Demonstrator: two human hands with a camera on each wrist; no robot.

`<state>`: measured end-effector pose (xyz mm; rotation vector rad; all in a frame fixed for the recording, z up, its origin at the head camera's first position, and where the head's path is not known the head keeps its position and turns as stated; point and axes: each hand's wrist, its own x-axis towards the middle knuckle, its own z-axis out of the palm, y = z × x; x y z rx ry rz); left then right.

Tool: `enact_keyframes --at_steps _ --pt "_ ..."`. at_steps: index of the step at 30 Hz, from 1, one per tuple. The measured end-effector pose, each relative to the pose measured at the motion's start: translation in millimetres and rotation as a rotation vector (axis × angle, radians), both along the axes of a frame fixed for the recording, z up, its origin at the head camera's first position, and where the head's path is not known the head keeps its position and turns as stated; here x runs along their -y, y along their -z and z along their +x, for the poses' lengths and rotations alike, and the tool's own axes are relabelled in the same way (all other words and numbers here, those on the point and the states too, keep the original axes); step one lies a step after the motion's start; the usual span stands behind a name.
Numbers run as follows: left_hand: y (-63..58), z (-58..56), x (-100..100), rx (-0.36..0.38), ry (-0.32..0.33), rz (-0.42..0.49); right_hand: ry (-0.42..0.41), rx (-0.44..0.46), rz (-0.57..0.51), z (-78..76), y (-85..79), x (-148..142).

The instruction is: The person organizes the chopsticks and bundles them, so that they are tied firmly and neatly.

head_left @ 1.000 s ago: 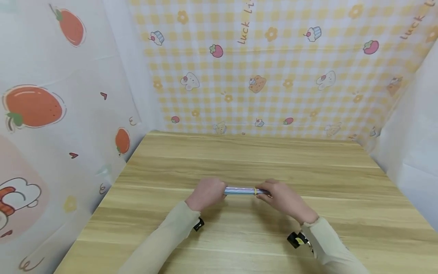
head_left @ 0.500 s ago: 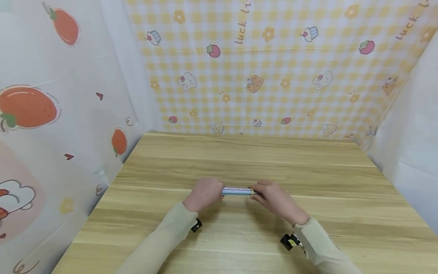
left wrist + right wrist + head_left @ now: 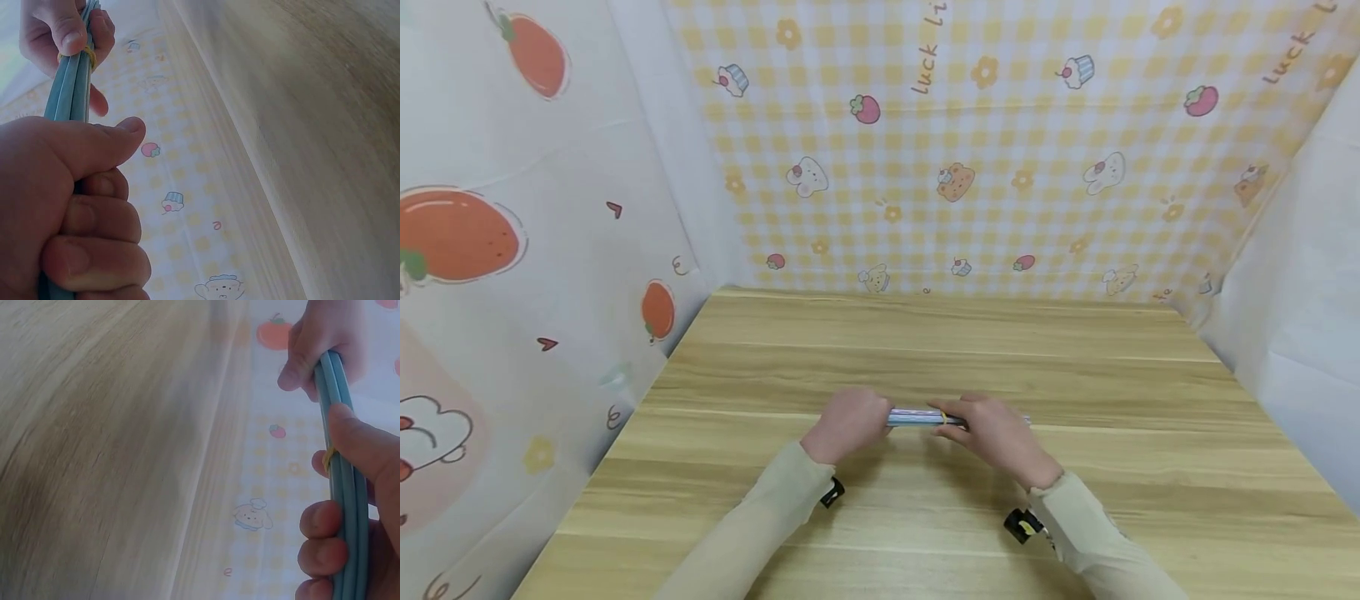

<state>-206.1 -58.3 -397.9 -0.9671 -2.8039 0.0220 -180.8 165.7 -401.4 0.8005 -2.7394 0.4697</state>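
A bundle of slim sticks (image 3: 913,417) lies level between the two hands. The sticks look pale blue in the wrist views, with pinkish and white streaks in the head view. My left hand (image 3: 850,423) grips one end, its fingers curled round it in the left wrist view. A yellow rubber band (image 3: 329,459) circles the bundle near my right hand (image 3: 996,433). That hand holds the bundle, its thumb (image 3: 359,440) along the sticks by the band and its other fingers curled round from the far side. A short tip of the bundle shows beyond the right hand.
Below the hands spreads a wood-grain table (image 3: 895,533). A yellow checked cloth (image 3: 910,142) hangs behind it, and a white strawberry-print sheet (image 3: 595,150) closes the left side. Another white sheet (image 3: 1307,292) stands on the right. Black wrist cameras (image 3: 1022,526) hang under both wrists.
My right hand has shifted left along the bundle, and the rubber band is now closer to my left hand. The far tip has come out past the right hand. My left hand keeps its grip.
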Motion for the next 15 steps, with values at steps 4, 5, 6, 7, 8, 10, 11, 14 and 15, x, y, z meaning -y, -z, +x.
enact_keyframes --at_steps 4,5,6,7,8,10,11,14,15 --pt "-0.8 -0.4 0.3 -0.029 -0.001 -0.006 0.006 -0.048 0.012 -2.6 1.2 3.5" --pt "-0.8 -0.6 0.4 -0.034 -0.003 -0.009 0.007 -0.06 0.016 -3.3 2.0 3.9" --pt "-0.8 -0.7 0.6 -0.037 -0.004 -0.01 0.006 -0.074 0.021 -4.0 2.9 4.5" --pt "-0.7 -0.7 0.5 -0.039 -0.005 -0.013 0.005 -0.085 0.023 -4.6 3.9 4.8" --pt "-0.2 -0.8 0.6 -0.036 -0.006 -0.016 0.001 -0.093 0.026 -5.0 4.8 5.1" --pt "0.9 -1.1 0.6 -0.023 -0.012 -0.02 -0.003 -0.097 0.031 -5.8 6.6 5.3" --pt "1.2 -1.0 0.7 -0.015 -0.016 -0.02 -0.008 -0.094 0.032 -6.1 7.1 5.4" --pt "2.4 -0.9 1.4 0.003 -0.028 -0.013 -0.019 -0.032 0.003 -5.7 6.4 4.3" --pt "2.4 -0.8 1.8 0.006 -0.032 -0.008 -0.02 -0.009 -0.014 -5.3 5.3 3.8"
